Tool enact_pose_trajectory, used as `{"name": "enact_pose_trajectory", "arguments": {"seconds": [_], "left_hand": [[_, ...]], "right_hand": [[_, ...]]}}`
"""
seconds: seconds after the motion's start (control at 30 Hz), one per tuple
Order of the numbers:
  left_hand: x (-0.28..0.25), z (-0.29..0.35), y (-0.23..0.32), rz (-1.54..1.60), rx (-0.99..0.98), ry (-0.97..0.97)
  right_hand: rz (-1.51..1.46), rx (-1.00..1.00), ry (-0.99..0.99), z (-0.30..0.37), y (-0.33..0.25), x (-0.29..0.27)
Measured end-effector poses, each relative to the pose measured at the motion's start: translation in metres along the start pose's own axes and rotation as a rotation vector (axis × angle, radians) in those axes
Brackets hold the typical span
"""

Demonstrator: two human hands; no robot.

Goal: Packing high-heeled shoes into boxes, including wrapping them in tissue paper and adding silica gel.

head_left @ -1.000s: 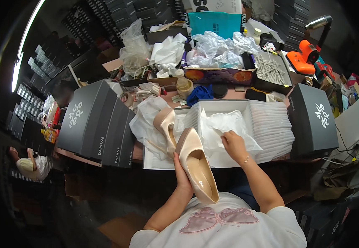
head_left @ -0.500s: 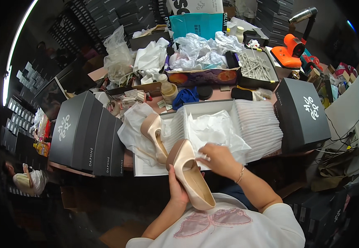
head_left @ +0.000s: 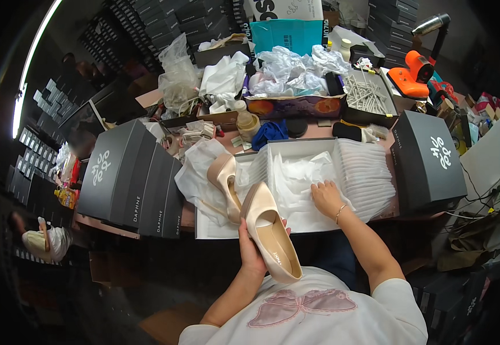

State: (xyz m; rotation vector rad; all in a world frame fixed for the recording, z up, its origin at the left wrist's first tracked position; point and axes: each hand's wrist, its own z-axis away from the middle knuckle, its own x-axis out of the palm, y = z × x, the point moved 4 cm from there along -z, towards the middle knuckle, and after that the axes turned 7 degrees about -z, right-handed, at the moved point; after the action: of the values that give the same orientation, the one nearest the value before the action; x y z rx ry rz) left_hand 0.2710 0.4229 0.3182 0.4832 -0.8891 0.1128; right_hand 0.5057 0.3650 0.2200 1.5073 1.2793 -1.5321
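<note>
A champagne satin high-heeled shoe [head_left: 279,253] rests in my left hand [head_left: 252,251], toe pointing away from me, its insole facing up. Its matching shoe [head_left: 221,172] lies just beyond, on white tissue paper [head_left: 199,172] at the left part of an open shoebox [head_left: 227,231]. My right hand [head_left: 326,198] is over the box's right part, fingers spread on crumpled white tissue paper [head_left: 296,175]. Nothing shows in its grip. White padded sheets [head_left: 368,175] lie stacked to the right of that hand.
Dark grey shoeboxes stand at the left [head_left: 112,178] and right [head_left: 431,155]. Behind are a pump bottle [head_left: 247,123], a blue cloth [head_left: 270,135], a tray of white sticks [head_left: 367,96] and an orange device [head_left: 409,80]. A person [head_left: 48,240] is far left.
My right hand has left the toe of the held shoe and moved right and down onto the tissue in the box. The left hand keeps the shoe.
</note>
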Motion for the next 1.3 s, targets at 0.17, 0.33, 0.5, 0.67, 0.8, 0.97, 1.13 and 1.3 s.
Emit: {"name": "enact_pose_trajectory", "arguments": {"seconds": [0.17, 0.33, 0.5, 0.67, 0.8, 0.97, 1.13, 1.3], "left_hand": [[-0.004, -0.002, -0.003, -0.021, -0.001, -0.002], [0.000, -0.007, 0.002, -0.052, 0.032, -0.010], [0.014, 0.001, -0.005, -0.133, 0.051, 0.057], [0.013, 0.010, -0.024, -0.142, 0.138, 0.088], [0.006, 0.018, -0.012, -0.200, 0.104, 0.069], [0.001, 0.016, -0.023, -0.253, 0.118, 0.003], [-0.002, 0.009, -0.030, -0.249, 0.180, 0.044], [0.010, 0.023, -0.007, -0.242, 0.220, 0.086]], "right_hand": [[-0.052, -0.012, -0.015, 0.000, 0.005, -0.025], [-0.529, -0.129, 0.284, 0.004, -0.061, -0.122], [-0.416, -0.488, 0.235, 0.021, -0.142, -0.142], [-0.403, -0.347, 0.337, -0.003, -0.149, -0.125], [-0.512, -0.191, 0.170, -0.001, -0.160, -0.118], [-0.617, -0.037, -0.021, 0.004, -0.147, -0.116], [-0.773, -0.229, 0.106, -0.008, -0.143, -0.100], [-0.577, -0.134, 0.097, 0.009, -0.144, -0.138]]}}
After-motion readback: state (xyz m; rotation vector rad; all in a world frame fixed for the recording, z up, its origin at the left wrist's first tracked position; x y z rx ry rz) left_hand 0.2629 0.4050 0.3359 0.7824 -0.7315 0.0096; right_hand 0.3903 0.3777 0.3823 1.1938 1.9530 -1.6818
